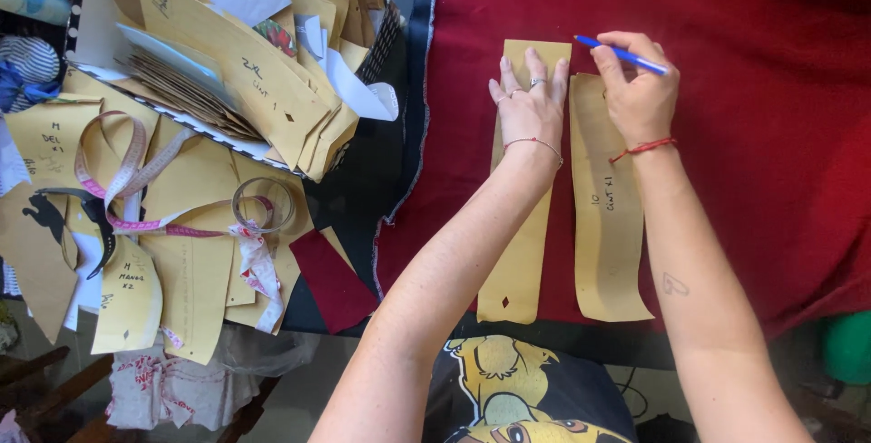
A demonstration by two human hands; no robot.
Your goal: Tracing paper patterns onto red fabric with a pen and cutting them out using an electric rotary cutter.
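The left hand [529, 103] lies flat, fingers spread, pressing a long tan paper strip [517, 252] onto soft red cloth [753, 134]. The right hand [640, 89] pinches a slim blue pen [626, 55] above a second, curved paper strip [610, 225] just beside the first.

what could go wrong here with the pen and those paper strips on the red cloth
1. Only the left hand pins the left paper strip, near its top; the lower end lies free and might shift.
2. The right hand holds the blue pen while resting on the right paper strip, which could slide.
3. The red cloth looks slightly rumpled, so a drawn line may wobble.
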